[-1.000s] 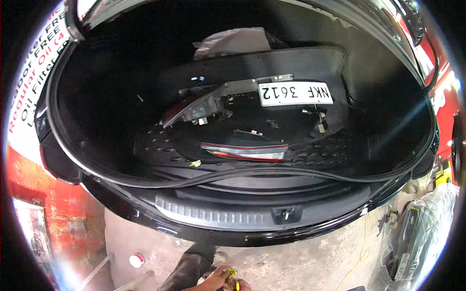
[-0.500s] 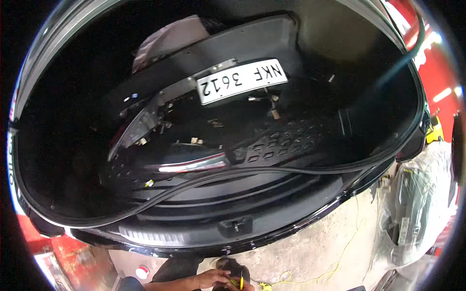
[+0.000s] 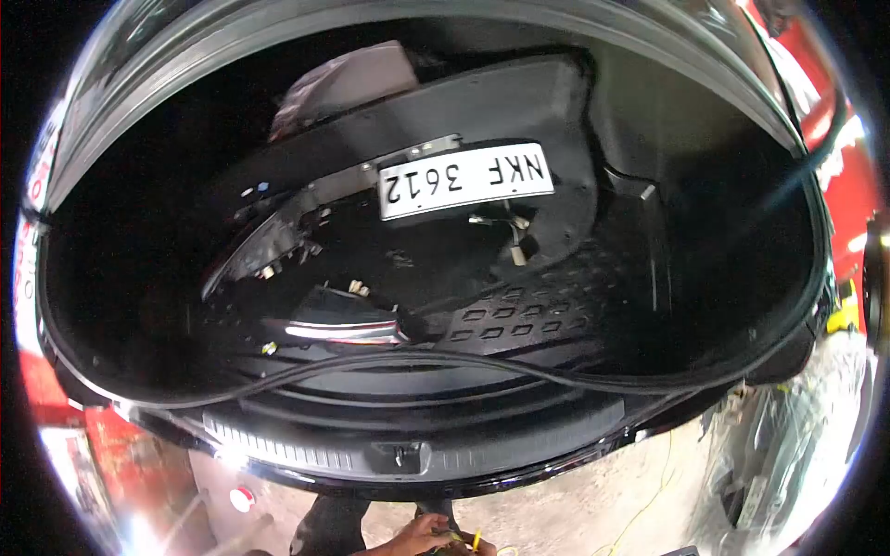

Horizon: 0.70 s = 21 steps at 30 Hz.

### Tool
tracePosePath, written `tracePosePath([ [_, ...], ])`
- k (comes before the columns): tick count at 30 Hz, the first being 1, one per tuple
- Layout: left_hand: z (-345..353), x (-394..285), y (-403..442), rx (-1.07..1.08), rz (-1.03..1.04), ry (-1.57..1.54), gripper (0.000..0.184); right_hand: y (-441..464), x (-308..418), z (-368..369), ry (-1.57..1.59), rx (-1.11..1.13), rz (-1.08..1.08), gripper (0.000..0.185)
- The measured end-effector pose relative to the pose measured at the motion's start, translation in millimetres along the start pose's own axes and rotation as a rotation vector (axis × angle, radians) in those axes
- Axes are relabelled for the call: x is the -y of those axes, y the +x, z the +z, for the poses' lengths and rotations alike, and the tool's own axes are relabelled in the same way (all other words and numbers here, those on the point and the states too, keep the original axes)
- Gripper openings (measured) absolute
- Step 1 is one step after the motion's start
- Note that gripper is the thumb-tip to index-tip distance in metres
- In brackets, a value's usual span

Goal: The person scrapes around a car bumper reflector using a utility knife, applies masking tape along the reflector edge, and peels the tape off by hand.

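My left hand [image 3: 419, 536] is at the bottom edge, in front of the bumper, its fingers closed on a small yellow-green item [image 3: 450, 535]. Close beside it, my right hand [image 3: 482, 549] is partly cut off by the frame and closed around a thin yellow piece [image 3: 476, 538]. Beyond both hands is the open car trunk. Inside it, a white plate reading NKF 3612 [image 3: 464, 181] lies upside down to my view. A red and white lamp [image 3: 348, 331] rests near the trunk's front lip, and a larger lamp piece [image 3: 255, 250] lies behind it to the left.
Small connectors [image 3: 518, 254] lie in the trunk below the plate. A latch [image 3: 400, 457] sits in the rear sill. On the floor are a red and white round item [image 3: 242, 499], a yellow cord [image 3: 640, 505] and a plastic-wrapped part [image 3: 797, 445] at right.
The view has turned and shifted, so the plate and lamps appear farther left than a second ago. Both hands remain close together at the bottom, still holding the yellow items.
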State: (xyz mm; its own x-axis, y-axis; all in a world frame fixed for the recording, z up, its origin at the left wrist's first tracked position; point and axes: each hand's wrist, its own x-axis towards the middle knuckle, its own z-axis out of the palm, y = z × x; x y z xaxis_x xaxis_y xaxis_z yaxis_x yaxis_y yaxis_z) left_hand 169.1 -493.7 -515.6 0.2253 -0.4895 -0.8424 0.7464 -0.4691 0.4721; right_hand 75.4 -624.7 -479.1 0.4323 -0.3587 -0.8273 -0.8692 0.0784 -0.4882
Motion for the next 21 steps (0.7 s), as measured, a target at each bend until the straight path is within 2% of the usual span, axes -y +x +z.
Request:
tracePosePath([
  [1,3.5,5.8,6.3,0.018,-0.012,0.119,0.037,0.9,-5.7,-11.1,-0.024,0.012,0.003,0.05],
  [2,9.8,38.8,20.8,0.165,0.08,-0.168,0.037,2.9,-13.8,-21.2,-0.047,0.023,0.005,0.05],
  [3,17.5,31.9,19.2,0.155,0.086,-0.187,0.037,4.5,-24.6,-29.4,-0.066,0.032,0.011,0.05],
  [6,40.3,11.1,12.5,0.148,-0.225,0.035,0.033,31.3,-81.2,-47.2,-0.156,0.085,0.035,0.05],
  [7,46.6,26.2,25.9,0.119,-0.143,0.092,0.03,39.0,-106.7,-53.5,-0.208,0.125,0.047,0.05],
  [8,59.2,46.5,33.4,0.096,-0.077,0.138,0.027,32.3,-84.6,-55.8,-0.182,0.09,-0.048,0.037],
  [9,66.1,27.4,22.7,-0.089,0.018,0.517,0.029,18.0,-39.8,-57.3,-0.168,0.054,-0.123,0.025],
  [10,68.5,64.7,28.5,-0.162,0.381,0.459,0.037,21.5,-39.6,-54.8,0.067,0.043,-0.032,0.014],
  [11,62.0,56.7,28.5,-0.082,0.229,0.47,0.048,22.9,-42.3,-50.6,0.021,-0.054,-0.04,0.025],
  [12,62.6,65.4,39.7,0.057,0.003,0.329,0.059,10.5,-15.4,-52.6,0.263,0.001,0.053,0.037],
  [13,60.1,66.8,35.5,0.041,0.094,0.324,0.061,3.3,-1.0,-52.0,0.282,0.071,0.087,0.041],
  [15,28.5,26.9,19.2,0.312,-0.002,-0.037,0.062,-2.0,-3.1,-47.3,0.351,0.027,0.281,0.034],
  [16,27.1,34.2,20.1,0.3,0.001,-0.048,0.062,-2.5,-0.6,-48.0,0.385,0.038,0.343,0.026],
  [17,29.1,45.5,21.1,0.212,0.123,-0.265,0.061,-5.9,2.8,-50.4,0.421,0.044,0.406,0.019],
  [18,21.5,48.8,26.6,0.13,0.248,-0.47,0.059,3.9,-8.1,-49.9,0.42,0.043,0.399,0.019],
  [19,14.3,47.3,20.7,0.13,0.254,-0.47,0.059,9.7,-32.1,-56.7,0.276,0.07,0.323,0.016],
  [20,6.5,42.2,10.7,0.274,0.253,-0.869,0.057,11.9,-46.5,-65.6,0.13,0.092,0.25,0.013],
  [21,-1.3,37.4,5.7,0.419,0.246,-1.265,0.054,13.2,-45.6,-70.1,0.127,0.091,0.245,0.013],
])
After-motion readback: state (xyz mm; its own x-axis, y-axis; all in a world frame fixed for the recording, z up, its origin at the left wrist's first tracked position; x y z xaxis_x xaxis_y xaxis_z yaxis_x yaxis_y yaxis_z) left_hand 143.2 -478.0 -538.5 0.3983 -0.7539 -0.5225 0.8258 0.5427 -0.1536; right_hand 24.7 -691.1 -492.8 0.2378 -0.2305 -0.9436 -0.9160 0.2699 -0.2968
